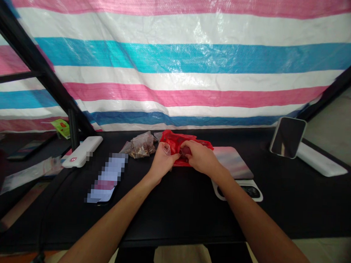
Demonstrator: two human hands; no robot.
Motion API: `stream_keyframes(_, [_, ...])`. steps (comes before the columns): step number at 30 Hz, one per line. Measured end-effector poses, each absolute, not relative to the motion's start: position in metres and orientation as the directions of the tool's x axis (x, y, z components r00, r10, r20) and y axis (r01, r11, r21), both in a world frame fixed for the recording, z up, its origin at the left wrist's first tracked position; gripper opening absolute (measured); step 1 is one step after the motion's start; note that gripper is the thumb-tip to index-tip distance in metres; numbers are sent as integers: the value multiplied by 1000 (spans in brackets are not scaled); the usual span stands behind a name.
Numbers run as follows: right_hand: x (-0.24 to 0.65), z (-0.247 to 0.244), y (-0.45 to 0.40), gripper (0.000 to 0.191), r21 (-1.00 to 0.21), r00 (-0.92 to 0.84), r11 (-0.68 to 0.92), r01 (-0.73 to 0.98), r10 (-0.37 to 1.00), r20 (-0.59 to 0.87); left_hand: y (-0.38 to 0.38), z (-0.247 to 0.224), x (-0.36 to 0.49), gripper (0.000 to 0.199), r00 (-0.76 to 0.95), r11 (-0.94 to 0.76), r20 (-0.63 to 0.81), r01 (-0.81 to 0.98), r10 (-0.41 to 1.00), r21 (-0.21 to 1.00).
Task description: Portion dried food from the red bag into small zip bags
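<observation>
A crumpled red plastic bag (175, 137) lies near the back of the black table, with both hands over it. My left hand (161, 162) is closed at the bag's left side, with a bit of clear plastic (166, 148) between thumb and fingers. From the right, my right hand (203, 158) reaches over the bag, its fingers curled and pinched at the opening; what they hold is hidden. Several small clear zip bags (142, 144) with brownish contents are heaped just left of the red bag. Beside my right forearm is a white digital scale (259, 195) with a pale, multicoloured platform (234, 162).
A lit phone (110, 179) and a white box-like device (84, 151) lie at left. Flat clear bags (29, 175) are farther left. A dark-screened device (289, 137) stands at right before a long white object (323, 161). Black frame bars (37, 65) and a striped sheet (197, 58) border the table.
</observation>
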State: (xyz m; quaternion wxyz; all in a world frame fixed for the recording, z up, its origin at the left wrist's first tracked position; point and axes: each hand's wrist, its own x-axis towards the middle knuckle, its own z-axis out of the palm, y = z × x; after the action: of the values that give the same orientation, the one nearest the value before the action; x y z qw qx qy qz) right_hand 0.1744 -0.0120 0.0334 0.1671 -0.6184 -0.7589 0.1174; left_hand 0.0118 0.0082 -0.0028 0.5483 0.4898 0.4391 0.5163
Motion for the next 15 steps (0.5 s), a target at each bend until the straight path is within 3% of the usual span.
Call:
stream_keyframes(6, [179, 33, -8, 30, -424, -219, 272, 864, 961, 171, 15, -4, 5, 38, -4, -102, 102, -81, 995, 992])
stream_keyframes(15, [181, 34, -11, 35, -309, -183, 228, 924, 969, 168, 19, -5, 3, 38, -117, -320, 320, 21, 940, 947])
